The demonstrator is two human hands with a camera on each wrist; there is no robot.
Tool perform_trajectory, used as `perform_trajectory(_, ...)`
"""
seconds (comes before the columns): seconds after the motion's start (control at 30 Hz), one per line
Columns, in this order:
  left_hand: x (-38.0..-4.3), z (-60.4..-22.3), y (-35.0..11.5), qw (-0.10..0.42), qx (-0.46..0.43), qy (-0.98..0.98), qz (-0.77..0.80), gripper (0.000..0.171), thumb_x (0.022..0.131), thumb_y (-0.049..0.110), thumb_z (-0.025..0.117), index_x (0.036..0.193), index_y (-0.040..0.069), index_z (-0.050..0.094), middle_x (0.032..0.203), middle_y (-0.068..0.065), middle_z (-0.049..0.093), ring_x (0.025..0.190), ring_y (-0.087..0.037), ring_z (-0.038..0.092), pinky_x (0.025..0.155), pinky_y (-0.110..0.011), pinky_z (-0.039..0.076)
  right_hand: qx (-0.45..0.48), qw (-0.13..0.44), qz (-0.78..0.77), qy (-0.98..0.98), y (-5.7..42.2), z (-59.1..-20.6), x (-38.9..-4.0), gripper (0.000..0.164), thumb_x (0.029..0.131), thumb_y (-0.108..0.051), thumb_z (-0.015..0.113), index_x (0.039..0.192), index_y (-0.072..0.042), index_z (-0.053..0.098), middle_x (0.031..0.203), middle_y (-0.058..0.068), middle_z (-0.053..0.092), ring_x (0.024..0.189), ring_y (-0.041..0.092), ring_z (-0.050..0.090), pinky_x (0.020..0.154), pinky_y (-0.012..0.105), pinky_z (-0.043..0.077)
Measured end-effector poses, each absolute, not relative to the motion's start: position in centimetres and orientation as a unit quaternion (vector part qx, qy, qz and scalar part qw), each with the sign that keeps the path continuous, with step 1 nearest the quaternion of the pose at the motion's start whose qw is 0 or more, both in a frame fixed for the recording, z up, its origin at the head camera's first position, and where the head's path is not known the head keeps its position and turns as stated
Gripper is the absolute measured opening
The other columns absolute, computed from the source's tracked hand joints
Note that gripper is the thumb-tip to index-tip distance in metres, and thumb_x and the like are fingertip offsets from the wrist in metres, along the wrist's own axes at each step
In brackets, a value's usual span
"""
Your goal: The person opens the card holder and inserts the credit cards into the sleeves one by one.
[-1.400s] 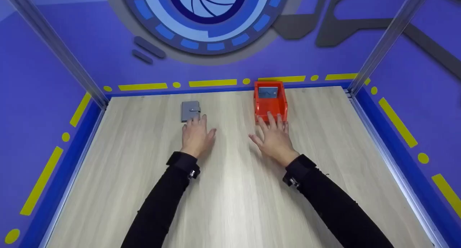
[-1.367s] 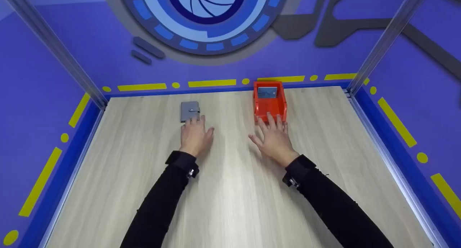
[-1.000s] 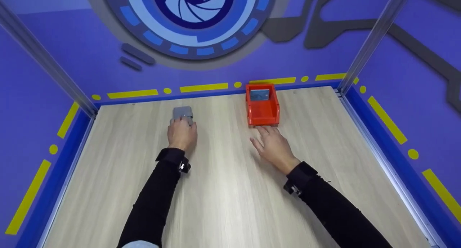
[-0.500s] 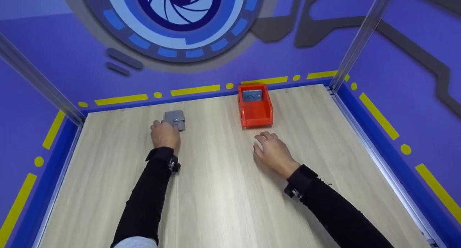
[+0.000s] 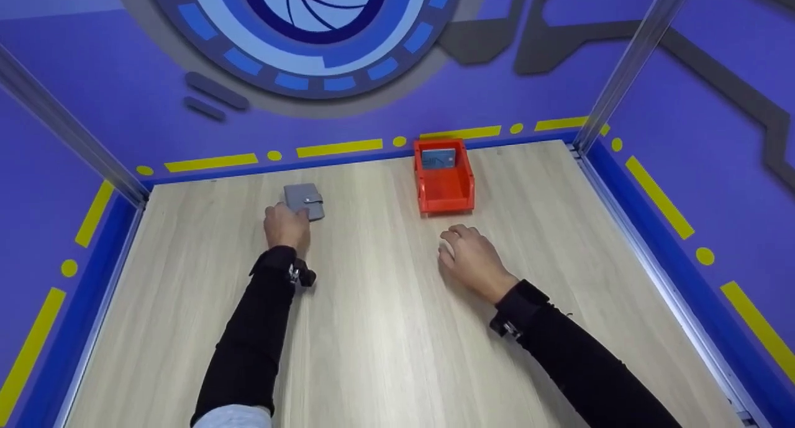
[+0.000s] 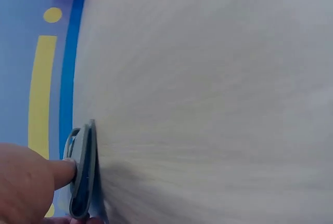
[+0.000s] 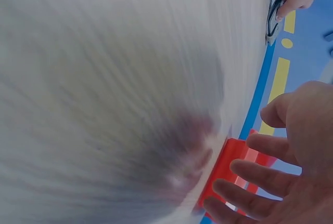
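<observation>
A small grey wallet [image 5: 304, 195] with a snap strap is at the back left of the wooden table. My left hand [image 5: 287, 228] grips its near left corner. In the left wrist view the thumb presses the upper face of the wallet [image 6: 82, 174], and fingertips show at its lower edge. The wallet's far edge is close to the tabletop; I cannot tell whether it touches. My right hand [image 5: 475, 261] hovers in front of a red bin [image 5: 446, 183], its fingers loosely bent, apart and holding nothing.
A blue-grey card [image 5: 438, 158] leans against the back inside of the red bin. The bin stands near the back wall [image 5: 348, 123]. Blue side walls and metal posts [image 5: 633, 68] bound the wooden tabletop [image 5: 372, 304].
The left hand has reached to the wallet, shifted left and taken hold of its corner; the wallet is turned slightly. The right hand has drawn back from the bin. The head view has shifted.
</observation>
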State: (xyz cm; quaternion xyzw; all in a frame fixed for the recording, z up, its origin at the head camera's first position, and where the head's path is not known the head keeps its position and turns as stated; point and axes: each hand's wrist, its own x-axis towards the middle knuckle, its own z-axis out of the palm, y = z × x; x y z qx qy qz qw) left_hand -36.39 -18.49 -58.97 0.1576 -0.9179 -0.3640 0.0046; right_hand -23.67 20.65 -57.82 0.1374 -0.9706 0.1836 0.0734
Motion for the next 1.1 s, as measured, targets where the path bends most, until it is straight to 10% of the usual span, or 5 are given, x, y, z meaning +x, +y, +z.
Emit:
perform_trajectory(0.43, -34.4, -55.9, -17.6, -0.004, 0.128, -0.878, -0.461, 0.043, 0.110, 0.025, 0.059, 0.144, 0.000, 0.062, 0.136, -0.021, 0.072, 0.123, -0.037, 0.070, 0.105, -0.050, 0.055, 0.122, 0.042, 0.235, -0.963, 19.7, -56.8, -24.4, 0.038, 0.105, -0.022, 0.066, 0.135, 0.001, 0.072, 0.124, 0.022, 0.078, 0.114, 0.039, 0.077, 0.099, 0.054, 0.062)
perform_trajectory(0.73, -30.9, -52.8, -14.3, 0.068, 0.033, -0.876, -0.477, 0.039, 0.111, 0.020, 0.062, 0.145, 0.002, 0.067, 0.123, -0.015, 0.074, 0.102, -0.027, 0.073, 0.080, -0.035, 0.056, 0.134, 0.069, 0.301, -0.942, 18.0, -54.0, -25.0, 0.020, 0.106, -0.017, 0.066, 0.110, -0.004, 0.081, 0.102, 0.011, 0.083, 0.090, 0.026, 0.078, 0.084, 0.045, 0.065)
perform_trajectory(1.1, -26.0, -51.1, -10.3, 0.037, -0.007, -0.791, -0.611, 0.036, 0.102, 0.015, 0.070, 0.134, -0.003, 0.069, 0.117, -0.018, 0.076, 0.086, -0.024, 0.080, 0.076, -0.033, 0.067, 0.149, 0.086, 0.330, -0.928, 15.7, -51.4, -24.6, 0.019, 0.107, -0.021, 0.068, 0.100, -0.009, 0.082, 0.088, 0.005, 0.078, 0.079, 0.020, 0.067, 0.080, 0.039, 0.062)
